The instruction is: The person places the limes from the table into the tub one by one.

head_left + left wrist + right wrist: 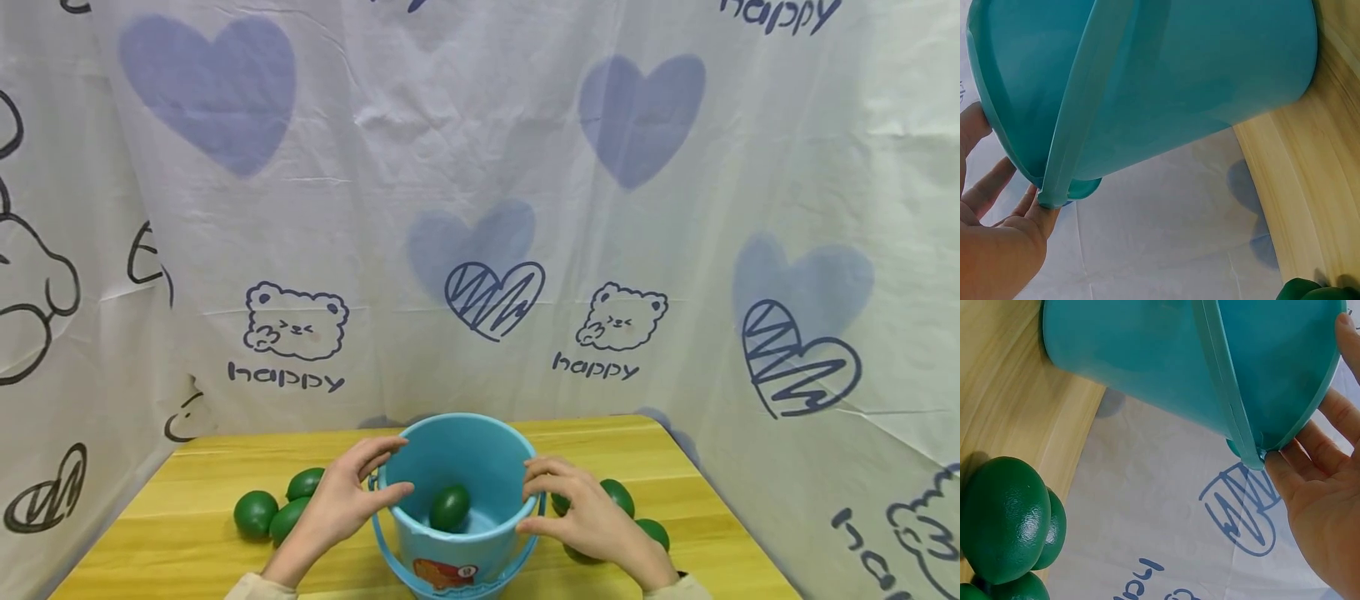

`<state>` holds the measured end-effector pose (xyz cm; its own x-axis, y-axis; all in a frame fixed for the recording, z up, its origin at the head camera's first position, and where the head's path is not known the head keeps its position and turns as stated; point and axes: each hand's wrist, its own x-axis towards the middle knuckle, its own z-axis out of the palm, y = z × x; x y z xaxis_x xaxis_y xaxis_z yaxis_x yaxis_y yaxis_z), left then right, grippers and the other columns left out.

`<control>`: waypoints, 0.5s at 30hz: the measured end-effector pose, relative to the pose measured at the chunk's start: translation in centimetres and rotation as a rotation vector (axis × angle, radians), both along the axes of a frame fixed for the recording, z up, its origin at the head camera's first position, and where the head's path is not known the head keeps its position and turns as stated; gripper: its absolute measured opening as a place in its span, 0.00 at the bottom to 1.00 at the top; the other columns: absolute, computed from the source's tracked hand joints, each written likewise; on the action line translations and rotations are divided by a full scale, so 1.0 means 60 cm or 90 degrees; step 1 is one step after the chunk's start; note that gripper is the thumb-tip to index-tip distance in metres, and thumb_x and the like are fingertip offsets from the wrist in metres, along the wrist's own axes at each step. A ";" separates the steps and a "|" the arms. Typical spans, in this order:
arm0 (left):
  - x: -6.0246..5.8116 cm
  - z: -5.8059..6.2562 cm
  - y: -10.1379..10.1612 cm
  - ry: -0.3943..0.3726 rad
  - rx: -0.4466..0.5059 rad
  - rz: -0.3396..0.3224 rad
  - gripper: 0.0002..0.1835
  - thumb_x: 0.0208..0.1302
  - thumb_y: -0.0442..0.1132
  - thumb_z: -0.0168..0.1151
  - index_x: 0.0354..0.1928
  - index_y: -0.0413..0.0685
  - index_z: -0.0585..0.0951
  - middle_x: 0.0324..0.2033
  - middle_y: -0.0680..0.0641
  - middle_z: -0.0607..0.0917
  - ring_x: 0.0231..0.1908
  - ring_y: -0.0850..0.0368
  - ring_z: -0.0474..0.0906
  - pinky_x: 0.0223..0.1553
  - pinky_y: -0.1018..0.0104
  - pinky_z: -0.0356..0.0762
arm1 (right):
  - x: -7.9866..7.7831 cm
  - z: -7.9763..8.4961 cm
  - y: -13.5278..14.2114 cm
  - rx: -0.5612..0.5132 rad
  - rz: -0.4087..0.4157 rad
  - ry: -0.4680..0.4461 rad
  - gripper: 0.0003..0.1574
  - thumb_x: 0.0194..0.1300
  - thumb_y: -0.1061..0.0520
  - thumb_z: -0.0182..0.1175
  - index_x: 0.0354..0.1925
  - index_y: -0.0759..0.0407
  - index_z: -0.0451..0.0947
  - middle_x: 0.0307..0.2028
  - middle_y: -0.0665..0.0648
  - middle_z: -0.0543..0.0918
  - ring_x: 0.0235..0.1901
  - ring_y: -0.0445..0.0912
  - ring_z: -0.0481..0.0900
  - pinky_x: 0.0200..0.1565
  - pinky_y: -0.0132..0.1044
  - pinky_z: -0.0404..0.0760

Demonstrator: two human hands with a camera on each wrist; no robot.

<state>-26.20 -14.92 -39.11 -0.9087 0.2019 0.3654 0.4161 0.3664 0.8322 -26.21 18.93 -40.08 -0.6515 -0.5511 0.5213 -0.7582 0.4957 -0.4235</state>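
Note:
A light blue bucket (459, 543) stands upright on the table between both hands, its handle hanging down at the front. One smooth, dark green oval fruit (450, 508) lies inside on the bottom. My left hand (352, 492) is at the rim's left side, fingers spread and thumb over the opening. On the right side, the fingers of my right hand (573, 506) touch the rim. Both wrist views show loosely extended fingertips against the bucket (1197, 69) near the handle joints. The fruit cannot be seen in either wrist view.
Several green fruits (256, 514) sit in a cluster left of the bucket, partly behind my left forearm. Others (652, 533) lie to the right, partly covered by my right hand. The yellow wooden table (217, 467) ends at a printed white curtain (420, 367).

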 end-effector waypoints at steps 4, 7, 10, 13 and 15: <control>0.000 0.002 0.001 -0.001 0.000 -0.006 0.30 0.55 0.40 0.75 0.61 0.46 0.77 0.60 0.45 0.77 0.64 0.41 0.72 0.60 0.63 0.77 | -0.001 0.000 0.000 0.000 0.002 0.015 0.12 0.56 0.40 0.69 0.38 0.37 0.80 0.49 0.41 0.80 0.56 0.51 0.78 0.57 0.46 0.81; 0.001 0.005 0.000 -0.013 0.003 -0.010 0.30 0.55 0.39 0.74 0.61 0.46 0.77 0.60 0.45 0.77 0.64 0.41 0.72 0.60 0.64 0.77 | -0.001 -0.001 0.000 0.000 0.006 0.017 0.12 0.57 0.41 0.69 0.38 0.37 0.80 0.49 0.41 0.80 0.56 0.51 0.78 0.56 0.45 0.81; 0.002 0.009 -0.001 -0.026 0.007 -0.019 0.30 0.57 0.39 0.73 0.62 0.46 0.76 0.62 0.42 0.76 0.65 0.40 0.71 0.60 0.63 0.77 | 0.000 -0.001 0.000 0.000 0.004 0.015 0.12 0.57 0.41 0.69 0.38 0.37 0.80 0.49 0.40 0.80 0.56 0.50 0.78 0.56 0.45 0.81; 0.002 0.014 -0.004 -0.034 0.016 -0.031 0.30 0.59 0.40 0.71 0.64 0.44 0.74 0.63 0.40 0.75 0.65 0.39 0.71 0.60 0.60 0.77 | 0.000 -0.001 0.001 0.001 0.001 0.011 0.11 0.57 0.41 0.69 0.38 0.36 0.80 0.49 0.40 0.80 0.56 0.50 0.78 0.56 0.45 0.81; 0.002 0.017 -0.005 -0.034 0.023 -0.033 0.30 0.61 0.40 0.70 0.64 0.43 0.74 0.63 0.39 0.76 0.64 0.40 0.71 0.61 0.58 0.76 | 0.000 0.000 0.000 0.000 0.000 0.009 0.11 0.56 0.41 0.69 0.38 0.36 0.80 0.49 0.40 0.80 0.56 0.50 0.78 0.56 0.45 0.81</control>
<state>-26.06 -15.24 -38.10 -0.9159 0.2362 0.3247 0.3883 0.3151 0.8660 -26.18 18.96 -40.10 -0.6441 -0.5516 0.5300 -0.7641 0.4958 -0.4127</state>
